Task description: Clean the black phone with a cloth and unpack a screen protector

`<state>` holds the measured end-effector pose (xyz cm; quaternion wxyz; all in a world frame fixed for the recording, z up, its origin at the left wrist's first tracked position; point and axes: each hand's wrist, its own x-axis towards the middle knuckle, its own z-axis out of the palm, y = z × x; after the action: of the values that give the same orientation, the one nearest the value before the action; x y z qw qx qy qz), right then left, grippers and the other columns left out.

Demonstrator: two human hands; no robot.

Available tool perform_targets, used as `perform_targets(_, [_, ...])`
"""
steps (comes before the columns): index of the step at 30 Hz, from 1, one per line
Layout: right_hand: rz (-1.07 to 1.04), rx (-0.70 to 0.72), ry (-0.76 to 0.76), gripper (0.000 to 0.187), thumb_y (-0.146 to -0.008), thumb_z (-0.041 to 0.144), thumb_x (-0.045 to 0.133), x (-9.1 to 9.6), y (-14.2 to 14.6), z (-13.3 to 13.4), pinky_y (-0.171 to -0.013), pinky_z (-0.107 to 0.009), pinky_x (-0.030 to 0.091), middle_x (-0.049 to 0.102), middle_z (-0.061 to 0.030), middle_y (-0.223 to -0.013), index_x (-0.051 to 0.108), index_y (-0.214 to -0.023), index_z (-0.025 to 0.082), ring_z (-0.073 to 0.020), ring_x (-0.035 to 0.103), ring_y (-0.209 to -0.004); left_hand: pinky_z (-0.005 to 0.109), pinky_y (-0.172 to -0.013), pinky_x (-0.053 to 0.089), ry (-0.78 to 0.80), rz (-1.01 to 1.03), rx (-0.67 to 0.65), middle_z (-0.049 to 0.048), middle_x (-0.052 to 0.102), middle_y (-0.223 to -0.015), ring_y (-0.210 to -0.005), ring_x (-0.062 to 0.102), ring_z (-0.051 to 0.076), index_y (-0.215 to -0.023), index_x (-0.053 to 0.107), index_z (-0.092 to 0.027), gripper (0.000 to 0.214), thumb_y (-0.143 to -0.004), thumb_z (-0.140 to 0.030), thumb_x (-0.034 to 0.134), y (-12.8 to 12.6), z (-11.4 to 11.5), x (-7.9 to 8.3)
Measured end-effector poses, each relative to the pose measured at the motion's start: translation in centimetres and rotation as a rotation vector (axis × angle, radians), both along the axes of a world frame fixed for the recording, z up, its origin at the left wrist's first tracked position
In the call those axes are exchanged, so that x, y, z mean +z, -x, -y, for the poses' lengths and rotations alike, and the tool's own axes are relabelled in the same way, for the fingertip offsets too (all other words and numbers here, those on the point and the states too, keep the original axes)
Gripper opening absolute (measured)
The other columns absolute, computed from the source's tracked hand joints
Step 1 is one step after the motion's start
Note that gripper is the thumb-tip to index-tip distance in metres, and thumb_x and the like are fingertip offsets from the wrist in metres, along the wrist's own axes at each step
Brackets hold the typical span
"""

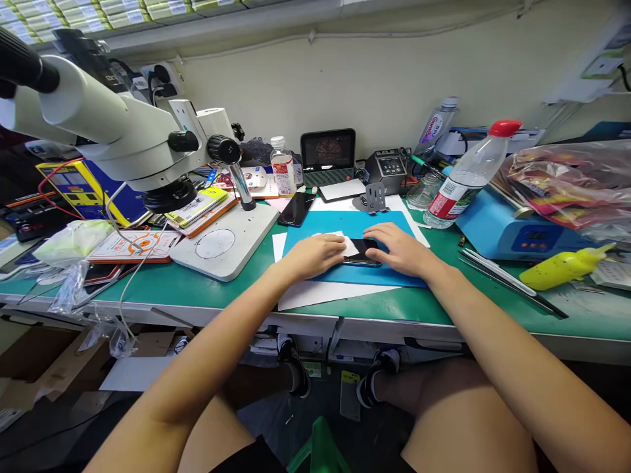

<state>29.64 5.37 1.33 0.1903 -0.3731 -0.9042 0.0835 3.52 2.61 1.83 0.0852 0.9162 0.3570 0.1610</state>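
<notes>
A black smartphone [363, 252] lies on a blue mat [310, 230], between my two hands. A white wipe [349, 246] covers its left part. My left hand [316, 255] presses the wipe against the screen, fingers closed together over it. From the other side my right hand [398, 249] grips the phone's right end, with thumb and fingers at its edges. Parts of the phone are hidden under the wipe and the fingers. White paper [300, 297] shows beneath the mat. Another dark phone [296, 209] rests behind the mat, to the left.
A microscope [133, 131] on a pale base [246, 243] stands left. To the right are a red-capped bottle [466, 180], tweezers [513, 282], a yellow squeeze bottle [559, 268] and a blue device [507, 226]. A small screen [328, 154] stands at the back.
</notes>
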Motion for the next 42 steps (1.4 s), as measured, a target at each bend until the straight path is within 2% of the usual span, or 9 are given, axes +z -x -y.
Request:
perform_targets(4, [0.046,0.045,-0.040,0.071,-0.085,0.069,0.054,0.6,0.8,1.1,-0.103,-0.057,0.046,0.062,-0.0175,-0.132,0.059,-0.134,0.017,-0.0368,0.053,-0.125,0.033,-0.091,0.051,-0.007,0.139,-0.049,0.0059,0.075,-0.108,-0.102,0.068,0.022,-0.096,0.074,-0.021,0.021,-0.095,-0.026,0.054,0.8,-1.8,0.2])
perform_targets(9, [0.044,0.021,-0.133,0.071,-0.092,0.063,0.048,1.7,2.0,3.1,-0.112,-0.056,0.040,0.047,-0.0187,-0.151,0.048,-0.145,0.016,-0.0353,0.042,-0.140,0.027,-0.078,0.051,0.120,0.415,-0.167,0.0040,0.076,-0.095,-0.083,0.070,0.018,-0.095,0.073,-0.021,0.024,-0.094,-0.030,0.051,0.7,-2.6,0.2])
perform_targets(13, [0.143,0.027,-0.037,0.072,-0.096,0.062,0.040,1.7,6.4,4.4,-0.116,-0.055,0.035,0.041,-0.0178,-0.156,0.041,-0.151,0.014,-0.0347,0.036,-0.145,0.028,-0.077,0.050,0.017,0.598,-0.015,0.0031,0.074,-0.085,-0.078,0.067,0.017,-0.082,0.070,-0.019,0.023,-0.090,-0.023,0.049,2.4,-3.2,0.2])
perform_targets(17, [0.224,-0.017,0.066,0.087,-0.093,0.069,0.038,1.0,9.5,5.3,-0.119,-0.054,0.030,0.030,-0.0187,-0.161,0.030,-0.155,0.009,-0.0346,0.028,-0.148,0.029,-0.076,0.048,-0.045,0.488,0.086,0.0014,0.071,-0.084,-0.080,0.063,0.018,-0.083,0.067,-0.020,0.016,-0.084,-0.017,0.051,3.1,-3.8,-0.2])
perform_targets(23, [0.289,-0.151,0.131,0.090,-0.092,0.071,0.036,0.9,9.3,6.1,-0.121,-0.052,0.026,0.025,-0.0170,-0.163,0.026,-0.157,0.010,-0.0336,0.024,-0.150,0.031,-0.076,0.047,-0.047,0.378,0.190,0.0013,0.071,-0.090,-0.087,0.061,0.020,-0.091,0.066,-0.022,0.021,-0.086,-0.013,0.048,2.7,-4.2,-0.4])
perform_targets(29, [0.197,-0.104,0.092,0.099,-0.087,0.077,0.038,0.8,11.6,6.4,-0.121,-0.053,0.025,0.018,-0.0149,-0.165,0.016,-0.159,0.013,-0.0335,0.017,-0.152,0.036,-0.095,0.046,0.002,0.264,-0.023,0.0046,0.068,-0.117,-0.104,0.057,0.022,-0.114,0.065,-0.018,0.038,-0.101,-0.025,0.031,3.0,-3.4,0.5])
perform_targets(32, [0.235,-0.119,0.107,0.099,-0.088,0.075,0.039,0.4,10.4,7.6,-0.120,-0.054,0.026,0.019,-0.0178,-0.165,0.013,-0.159,0.011,-0.0339,0.020,-0.151,0.038,-0.101,0.044,0.011,0.195,-0.099,0.0069,0.065,-0.127,-0.114,0.056,0.024,-0.124,0.063,-0.018,0.038,-0.101,-0.031,0.035,2.9,-2.9,0.6])
perform_targets(38, [0.240,-0.197,0.129,0.095,-0.090,0.073,0.035,0.6,8.2,6.3,-0.120,-0.056,0.027,0.023,-0.0181,-0.163,0.015,-0.159,0.011,-0.0358,0.023,-0.150,0.040,-0.100,0.047,0.005,0.182,-0.123,0.0085,0.067,-0.124,-0.114,0.058,0.027,-0.120,0.065,-0.020,0.033,-0.089,-0.026,0.053,3.0,-2.4,0.2])
perform_targets(42, [0.245,-0.184,0.107,0.091,-0.091,0.071,0.039,0.4,6.6,6.9,-0.121,-0.054,0.027,0.021,-0.0154,-0.164,0.018,-0.159,0.015,-0.0347,0.025,-0.149,0.042,-0.102,0.047,0.040,0.179,-0.094,0.0109,0.064,-0.129,-0.119,0.056,0.029,-0.123,0.061,-0.018,0.041,-0.086,-0.036,0.063,3.8,-2.1,-0.1])
